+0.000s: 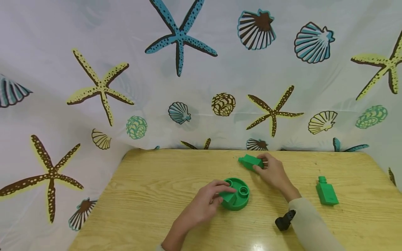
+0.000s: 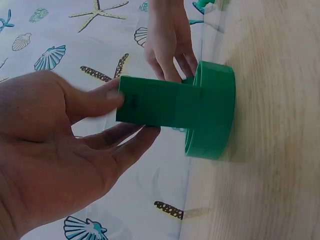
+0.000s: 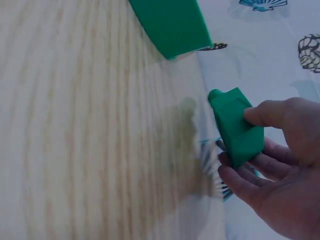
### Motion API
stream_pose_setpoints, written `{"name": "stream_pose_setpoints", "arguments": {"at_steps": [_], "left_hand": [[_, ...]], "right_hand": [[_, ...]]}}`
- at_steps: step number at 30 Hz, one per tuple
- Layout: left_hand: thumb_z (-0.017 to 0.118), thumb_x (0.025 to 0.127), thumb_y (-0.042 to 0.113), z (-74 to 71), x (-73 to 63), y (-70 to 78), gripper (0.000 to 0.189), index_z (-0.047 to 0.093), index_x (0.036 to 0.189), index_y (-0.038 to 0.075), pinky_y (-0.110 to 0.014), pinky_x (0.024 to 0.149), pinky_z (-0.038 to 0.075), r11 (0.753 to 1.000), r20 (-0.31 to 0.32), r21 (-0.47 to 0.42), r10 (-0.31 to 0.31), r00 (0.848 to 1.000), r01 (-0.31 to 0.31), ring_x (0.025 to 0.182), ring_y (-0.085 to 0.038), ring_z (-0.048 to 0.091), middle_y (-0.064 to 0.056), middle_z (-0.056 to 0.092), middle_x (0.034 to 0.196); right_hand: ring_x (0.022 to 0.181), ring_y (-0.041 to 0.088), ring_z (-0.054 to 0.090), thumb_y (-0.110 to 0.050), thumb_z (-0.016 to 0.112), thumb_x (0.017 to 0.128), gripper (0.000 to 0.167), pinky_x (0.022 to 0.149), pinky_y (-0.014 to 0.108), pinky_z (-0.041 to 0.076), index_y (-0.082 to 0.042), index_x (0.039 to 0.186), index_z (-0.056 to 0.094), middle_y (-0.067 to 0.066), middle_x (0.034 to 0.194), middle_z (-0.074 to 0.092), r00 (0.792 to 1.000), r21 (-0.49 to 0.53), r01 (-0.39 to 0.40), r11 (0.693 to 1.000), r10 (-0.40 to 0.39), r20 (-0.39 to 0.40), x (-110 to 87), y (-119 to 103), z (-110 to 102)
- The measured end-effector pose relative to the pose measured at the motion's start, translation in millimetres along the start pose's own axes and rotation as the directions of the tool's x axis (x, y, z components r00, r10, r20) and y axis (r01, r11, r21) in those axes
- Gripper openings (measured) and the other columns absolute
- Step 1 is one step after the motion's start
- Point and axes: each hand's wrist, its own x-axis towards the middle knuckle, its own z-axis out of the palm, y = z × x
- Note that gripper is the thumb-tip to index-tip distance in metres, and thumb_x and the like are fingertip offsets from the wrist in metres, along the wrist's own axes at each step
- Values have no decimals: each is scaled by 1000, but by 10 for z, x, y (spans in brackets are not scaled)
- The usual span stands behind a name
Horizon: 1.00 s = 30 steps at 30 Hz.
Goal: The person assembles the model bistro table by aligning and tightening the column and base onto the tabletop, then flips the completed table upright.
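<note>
A green square-bodied bottle [image 2: 160, 102] stands in the round green tray [image 1: 240, 205], its neck end hidden inside the rim. My left hand [image 1: 205, 200] holds its body, with the thumb at one side and fingertips at the other. Farther back and to the right, my right hand [image 1: 274, 171] pinches a second green bottle [image 3: 239, 125] by its base end, thumb on one face and fingers beneath. That bottle is tilted, its narrow neck pointing left in the head view. Round threaded sockets [image 1: 243, 191] show inside the tray.
Another green bottle [image 1: 326, 192] with a threaded neck lies on the wooden table [image 1: 150, 195] at the right. A white cloth with starfish and shells [image 1: 201, 129] hangs along the table's back and sides. A black wrist device [image 1: 284, 221] sits at the right sleeve.
</note>
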Motion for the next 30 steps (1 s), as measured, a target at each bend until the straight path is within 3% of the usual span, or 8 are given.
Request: {"name": "stream_pose_setpoints", "arguments": {"at_steps": [5, 8, 11, 16, 21, 25, 30], "left_hand": [[77, 94, 12, 2, 19, -8, 31, 72, 124, 7, -43, 99, 55, 999, -51, -9, -33, 998, 32, 122, -28, 57, -7, 56, 127], [82, 90, 13, 23, 30, -11, 31, 74, 119, 7, -38, 95, 58, 998, -114, 26, -49, 992, 52, 116, -27, 61, -6, 59, 121], [81, 89, 6, 26, 24, -24, 28, 74, 117, 6, -36, 92, 59, 998, -159, 28, -59, 985, 64, 115, -28, 63, -7, 61, 120], [75, 92, 0, 11, 21, -64, 28, 73, 118, 8, -45, 94, 58, 999, -179, -17, -45, 983, 42, 119, -28, 62, -8, 64, 125], [71, 94, -3, 36, 30, -133, 30, 72, 121, 9, -49, 101, 54, 995, -210, -93, -53, 976, 35, 124, -28, 60, -9, 65, 127], [69, 95, -5, 67, 46, -197, 33, 68, 127, 2, -46, 106, 50, 987, -250, -162, -58, 966, 17, 126, -31, 59, -13, 65, 129], [72, 96, 4, 90, 56, -240, 36, 64, 131, -3, -40, 106, 50, 973, -289, -230, -77, 954, 9, 126, -35, 60, -18, 63, 131]], "right_hand": [[112, 43, 67, -12, 71, 98, 40, 91, 50, 59, 3, 133, 60, 27, 126, 64, 996, 23, 54, 998, -52, -78, -132, -105, -91], [112, 42, 67, -10, 72, 97, 39, 89, 49, 59, 3, 132, 62, 25, 124, 66, 989, 42, 110, 993, -105, -108, -217, -139, -114], [114, 40, 67, -11, 73, 97, 40, 90, 47, 59, 2, 132, 62, 23, 124, 66, 983, 72, 145, 987, -135, -123, -315, -157, -130], [117, 35, 66, -13, 77, 95, 41, 90, 42, 59, 0, 130, 60, 19, 124, 66, 982, 124, 136, 983, -117, -149, -498, -188, -180], [117, 33, 66, -15, 77, 95, 41, 88, 28, 59, -1, 130, 61, 17, 126, 67, 982, 158, 136, 978, -112, -152, -640, -211, -221], [117, 30, 66, -15, 77, 95, 42, 85, 19, 57, -1, 131, 61, 15, 128, 67, 982, 184, 139, 973, -111, -152, -706, -238, -235], [114, 22, 68, -14, 78, 94, 42, 84, 20, 58, -2, 131, 62, 14, 124, 68, 981, 227, 154, 961, -122, -149, -749, -283, -199]]}}
